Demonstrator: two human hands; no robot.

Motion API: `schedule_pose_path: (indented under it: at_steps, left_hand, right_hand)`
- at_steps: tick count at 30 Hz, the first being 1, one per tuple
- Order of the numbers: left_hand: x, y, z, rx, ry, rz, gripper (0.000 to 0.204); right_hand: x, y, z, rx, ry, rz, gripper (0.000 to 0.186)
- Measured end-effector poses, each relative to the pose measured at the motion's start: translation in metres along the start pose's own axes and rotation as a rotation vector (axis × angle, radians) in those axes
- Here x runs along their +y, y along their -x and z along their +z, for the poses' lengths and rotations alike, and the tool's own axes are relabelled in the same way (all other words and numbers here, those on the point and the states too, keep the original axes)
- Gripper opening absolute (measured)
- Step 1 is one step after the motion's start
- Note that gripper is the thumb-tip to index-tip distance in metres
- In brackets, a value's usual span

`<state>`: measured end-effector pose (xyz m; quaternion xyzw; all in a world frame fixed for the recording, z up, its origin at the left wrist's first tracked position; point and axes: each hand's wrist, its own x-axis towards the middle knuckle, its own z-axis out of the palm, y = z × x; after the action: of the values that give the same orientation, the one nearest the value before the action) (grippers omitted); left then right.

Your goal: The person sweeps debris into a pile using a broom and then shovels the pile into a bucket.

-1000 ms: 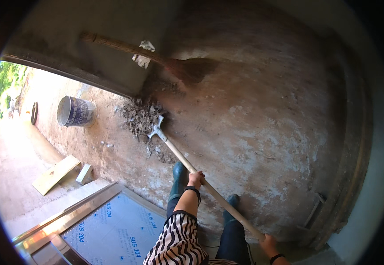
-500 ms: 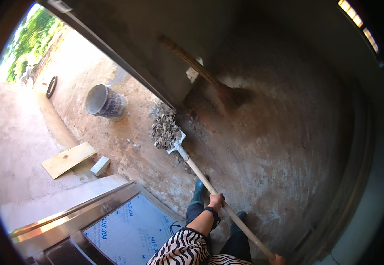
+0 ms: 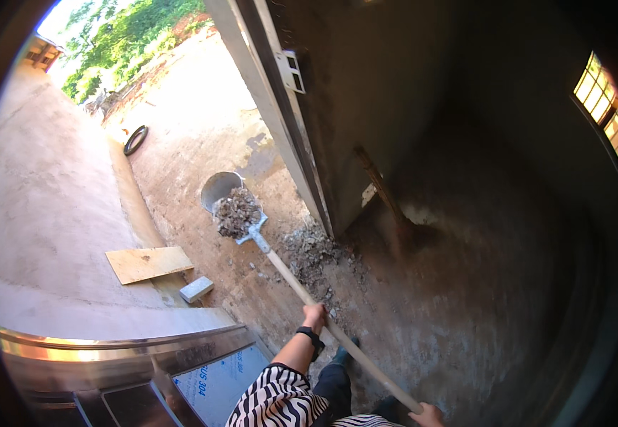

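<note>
My left hand (image 3: 314, 315) is wrapped round the middle of a shovel's (image 3: 291, 280) pale wooden handle, with a dark band on the wrist. Near the handle's end at the lower right, my right hand (image 3: 428, 415) grips it too. The metal blade carries a heap of grey-brown rubble (image 3: 238, 213), held just in front of a bucket (image 3: 220, 187). The heap overlaps the bucket's near side, and its bottom is hidden. More loose rubble (image 3: 310, 248) lies on the ground by the door frame's foot.
A broom (image 3: 383, 188) leans on the dark wall inside. Left of the bucket lie a board (image 3: 149, 264), a grey block (image 3: 196, 290) and a black tire (image 3: 136, 140). A metal door (image 3: 131, 356) with blue-printed film stands at the lower left, opposite the upright door frame (image 3: 280, 107).
The loaded shovel has lifted off the rubble pile and swung left and outward to the bucket. My view has turned, so the doorway and bucket appear further right. Both hands keep their grip.
</note>
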<state>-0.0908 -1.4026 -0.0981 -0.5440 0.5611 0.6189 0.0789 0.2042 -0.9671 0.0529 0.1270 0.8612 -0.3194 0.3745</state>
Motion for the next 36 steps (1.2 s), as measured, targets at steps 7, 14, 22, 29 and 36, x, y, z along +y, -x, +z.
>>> schedule_pose_path:
  at_steps: [7, 14, 22, 29, 36]
  left_hand:
    - [0.063, -0.042, -0.034, 0.033, 0.22, 0.131, 0.005]
    - [0.086, -0.041, -0.062, 0.095, 0.197, 0.124, 0.017]
    - [0.059, -0.012, -0.049, 0.063, 0.144, 0.156, 0.011]
    - [-0.067, 0.044, -0.02, -0.167, 0.384, -0.32, 0.01]
    - [-0.36, 0.163, 0.082, -0.335, 0.282, -0.477, 0.011]
  right_hand:
    - [-0.082, -0.048, 0.038, -0.076, -0.058, -0.173, 0.043]
    - [-0.181, -0.084, 0.039, -1.243, -1.004, 0.294, 0.013]
    - [-0.148, -0.067, -0.017, -1.006, -0.715, 0.075, 0.019]
    - [0.023, 0.037, -0.034, 0.008, 0.15, -0.195, 0.027]
    - [0.259, 0.189, -0.045, 0.173, 0.376, -0.05, 0.026]
